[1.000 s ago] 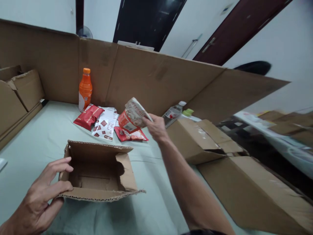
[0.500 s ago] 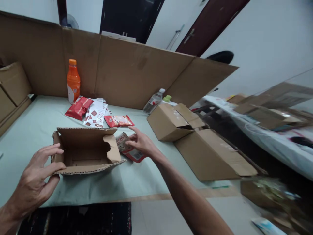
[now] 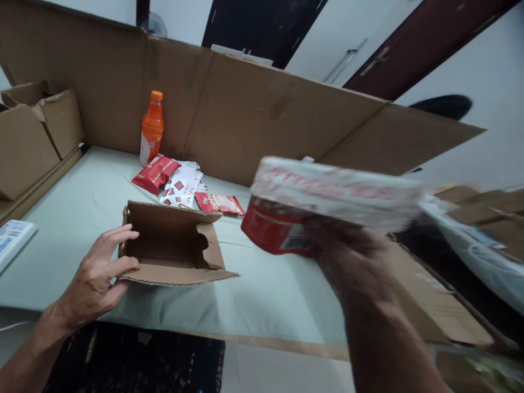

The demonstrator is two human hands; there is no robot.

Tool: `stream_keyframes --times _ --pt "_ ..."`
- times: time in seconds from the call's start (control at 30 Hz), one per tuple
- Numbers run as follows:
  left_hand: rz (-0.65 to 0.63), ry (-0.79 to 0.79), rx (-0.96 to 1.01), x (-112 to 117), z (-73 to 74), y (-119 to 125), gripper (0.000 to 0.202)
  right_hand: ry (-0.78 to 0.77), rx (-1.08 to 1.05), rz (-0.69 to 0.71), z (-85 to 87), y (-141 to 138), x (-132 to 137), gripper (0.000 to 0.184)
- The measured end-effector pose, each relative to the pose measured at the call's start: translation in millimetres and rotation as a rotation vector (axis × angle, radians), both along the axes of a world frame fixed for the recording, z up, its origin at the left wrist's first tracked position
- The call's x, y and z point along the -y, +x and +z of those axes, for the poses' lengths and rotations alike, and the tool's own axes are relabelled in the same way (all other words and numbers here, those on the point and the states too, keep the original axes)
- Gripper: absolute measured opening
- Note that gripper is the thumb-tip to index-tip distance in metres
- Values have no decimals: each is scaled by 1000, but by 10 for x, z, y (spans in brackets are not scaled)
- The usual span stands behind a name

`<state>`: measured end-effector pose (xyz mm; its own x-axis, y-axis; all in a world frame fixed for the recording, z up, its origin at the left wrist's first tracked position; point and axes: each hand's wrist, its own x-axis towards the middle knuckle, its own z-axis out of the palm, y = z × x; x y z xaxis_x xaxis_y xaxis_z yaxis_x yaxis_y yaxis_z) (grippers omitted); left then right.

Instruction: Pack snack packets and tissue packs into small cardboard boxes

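Observation:
A small cardboard box [image 3: 176,273] sits on the pale green tablecloth, its top open and its brown inside showing. My left hand [image 3: 96,273] grips the box's left side, fingers over the rim and thumb below at the near corner. Up to the right of the box, my right hand [image 3: 352,251] holds a red-and-white food packet [image 3: 303,194] above the table. Motion blurs this hand and the packet's right end, and the lettering cannot be read. Behind the box lie a small red packet [image 3: 221,203], white packets with brown squares [image 3: 182,185] and a dark red packet [image 3: 155,174].
An orange bottle [image 3: 153,128] stands against the tall cardboard panel [image 3: 254,103] at the back. Cardboard boxes [image 3: 33,136] rise at the left, above a white item with blue print [image 3: 14,240]. More cardboard [image 3: 442,295] lies at the right, partly behind my arm.
My right hand has lifted the packet from beside the box, up and to the right. My left hand stays on the box. The view has shifted left.

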<state>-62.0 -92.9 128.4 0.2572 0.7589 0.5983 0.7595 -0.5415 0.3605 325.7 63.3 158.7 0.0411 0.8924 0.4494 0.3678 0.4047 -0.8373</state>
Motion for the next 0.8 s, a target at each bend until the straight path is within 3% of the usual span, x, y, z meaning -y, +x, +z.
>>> stream_keyframes --times 0.07,0.17,0.27,0.33,0.47,0.6,0.7,0.8 --pt "20 -7 37 -2 -33 10 30 144 -230 61 189 -211 74 12" --pt "53 -10 62 -1 -64 38 30 68 -229 298 261 -691 112 15" --pt "95 8 74 17 -87 73 30 -115 -9 570 183 -1102 72 24" --pt "116 26 92 29 -108 91 30 -148 218 695 148 -1251 45 26" --pt "112 35 117 35 -143 85 29 -148 819 741 212 -1404 72 24" --pt "74 33 59 38 -76 62 28 -227 1233 843 245 -1702 138 27" --pt "-2 65 -23 29 73 92 21 -332 1388 1080 179 -1927 144 27" --pt "-104 31 -137 -31 236 152 28 -350 1289 1291 185 -1895 137 36"
